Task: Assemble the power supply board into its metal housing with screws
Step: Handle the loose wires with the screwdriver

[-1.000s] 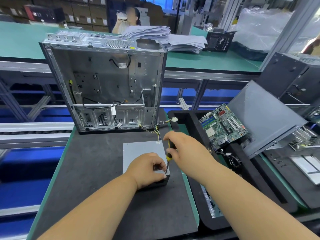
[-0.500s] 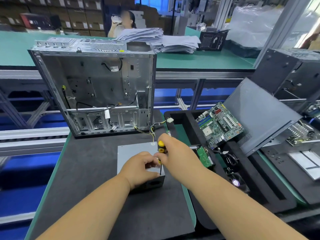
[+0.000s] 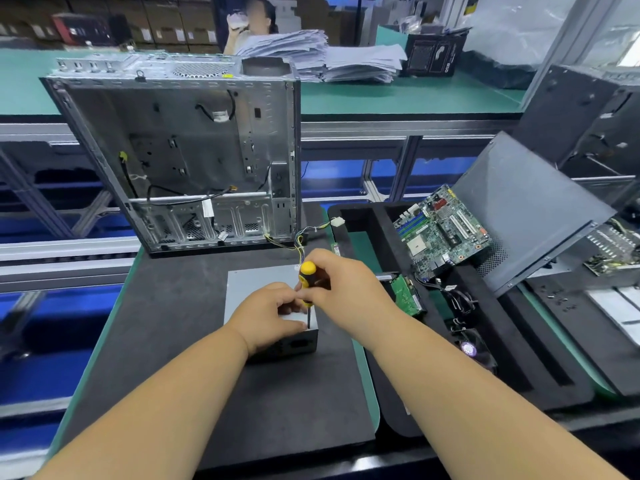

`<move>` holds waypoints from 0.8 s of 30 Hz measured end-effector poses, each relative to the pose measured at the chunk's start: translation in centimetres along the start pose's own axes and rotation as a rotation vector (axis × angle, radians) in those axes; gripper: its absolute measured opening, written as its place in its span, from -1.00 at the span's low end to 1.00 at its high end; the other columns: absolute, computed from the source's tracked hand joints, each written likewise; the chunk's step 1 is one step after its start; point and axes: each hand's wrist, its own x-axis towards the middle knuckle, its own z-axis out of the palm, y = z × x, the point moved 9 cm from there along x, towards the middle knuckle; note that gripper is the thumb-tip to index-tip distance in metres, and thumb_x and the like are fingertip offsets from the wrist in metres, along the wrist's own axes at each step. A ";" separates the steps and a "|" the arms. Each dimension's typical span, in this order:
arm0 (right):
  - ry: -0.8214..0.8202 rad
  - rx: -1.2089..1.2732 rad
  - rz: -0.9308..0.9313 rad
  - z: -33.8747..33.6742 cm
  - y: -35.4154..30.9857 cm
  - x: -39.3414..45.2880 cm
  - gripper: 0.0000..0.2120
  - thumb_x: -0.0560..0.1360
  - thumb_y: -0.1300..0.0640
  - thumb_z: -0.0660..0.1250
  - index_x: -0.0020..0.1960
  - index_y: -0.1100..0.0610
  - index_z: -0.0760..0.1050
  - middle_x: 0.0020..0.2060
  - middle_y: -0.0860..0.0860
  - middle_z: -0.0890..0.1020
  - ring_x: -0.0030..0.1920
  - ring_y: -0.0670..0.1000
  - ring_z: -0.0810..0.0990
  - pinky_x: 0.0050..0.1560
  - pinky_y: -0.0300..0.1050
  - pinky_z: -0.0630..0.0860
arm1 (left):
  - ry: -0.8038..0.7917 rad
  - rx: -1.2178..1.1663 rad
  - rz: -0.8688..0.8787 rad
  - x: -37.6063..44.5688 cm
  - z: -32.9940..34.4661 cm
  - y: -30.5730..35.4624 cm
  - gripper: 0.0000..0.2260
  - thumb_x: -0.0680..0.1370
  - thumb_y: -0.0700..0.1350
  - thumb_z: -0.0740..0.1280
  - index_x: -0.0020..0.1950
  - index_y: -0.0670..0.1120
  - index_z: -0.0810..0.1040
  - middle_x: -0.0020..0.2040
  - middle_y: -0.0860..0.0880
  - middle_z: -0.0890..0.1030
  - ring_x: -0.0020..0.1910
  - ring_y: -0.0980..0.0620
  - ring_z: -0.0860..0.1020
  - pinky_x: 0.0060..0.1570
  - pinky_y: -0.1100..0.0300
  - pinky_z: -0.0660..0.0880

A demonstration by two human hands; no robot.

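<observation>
Yellow-handled screwdriver (image 3: 306, 289), gripped by right hand (image 3: 341, 285), has swung upright onto power supply housing (image 3: 258, 289)'s corner; left hand (image 3: 266, 318) clasps housing. Driving likely begins.

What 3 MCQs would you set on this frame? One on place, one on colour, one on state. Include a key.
1. Where does the motherboard lie?
A. In the black foam tray right of the mat
B. Inside the open chassis
C. On the paper stack

2. What colour is the screwdriver handle?
A. Red and white
B. Yellow and black
C. Blue

3. What is the left hand doing?
A. Hanging idle off the bench
B. Lifting the chassis
C. Resting on the grey power supply box

Key: 1 A, the board sits tilted in the tray. 2 B, yellow handle with black sections in the right hand. 3 C, the hand lies on the box top by the screwdriver shaft.
</observation>
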 end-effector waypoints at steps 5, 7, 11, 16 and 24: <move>0.036 -0.004 -0.023 -0.1 0.4 -0.1 -0.72 0.42 0.16 0.47 -0.16 -0.09 0.37 -0.20 -0.13 0.67 -0.14 -0.02 0.64 -0.04 0.01 0.57 | 0.014 0.008 -0.006 -0.2 -0.1 0.5 -0.71 0.37 -0.24 0.50 0.07 -0.03 0.68 -0.10 0.04 0.54 -0.16 0.24 0.48 -0.07 0.47 0.39; 0.045 0.020 -0.014 -0.4 0.7 -0.1 -0.72 0.41 0.17 0.47 -0.18 -0.09 0.38 -0.20 -0.14 0.68 -0.14 -0.04 0.65 -0.01 0.02 0.57 | 0.033 0.005 -0.009 -0.3 -0.2 0.6 -0.74 0.37 -0.23 0.50 -0.03 0.06 0.68 -0.13 0.06 0.52 -0.17 0.22 0.48 -0.09 0.46 0.38; 0.060 0.152 0.036 -2.1 1.9 -0.2 -0.81 0.40 0.25 0.48 -0.15 0.06 0.49 -0.20 -0.06 0.70 -0.14 0.00 0.69 0.05 0.06 0.59 | 0.059 -0.009 -0.008 -0.4 -0.1 0.7 -0.76 0.37 -0.19 0.50 -0.17 0.17 0.61 -0.13 0.07 0.53 -0.12 0.15 0.52 -0.02 0.26 0.47; 0.261 0.281 0.050 -7.2 3.8 -0.5 -0.87 0.43 0.22 0.44 -0.14 0.05 0.52 -0.18 -0.04 0.70 -0.15 -0.08 0.69 -0.08 -0.24 0.56 | 0.064 0.047 -0.008 -0.2 0.5 0.4 -0.84 0.40 -0.11 0.51 -0.14 0.14 0.61 -0.12 0.09 0.51 -0.10 0.12 0.51 0.02 0.15 0.49; 0.491 0.283 0.181 -12.4 7.8 -3.1 -0.91 0.45 0.12 0.43 -0.10 0.03 0.52 -0.17 -0.04 0.71 -0.10 -0.02 0.72 0.02 0.09 0.64 | -0.006 0.042 0.002 1.8 0.9 2.0 -0.87 0.45 -0.08 0.45 -0.13 0.16 0.58 -0.09 0.17 0.53 -0.12 0.25 0.49 -0.09 0.29 0.44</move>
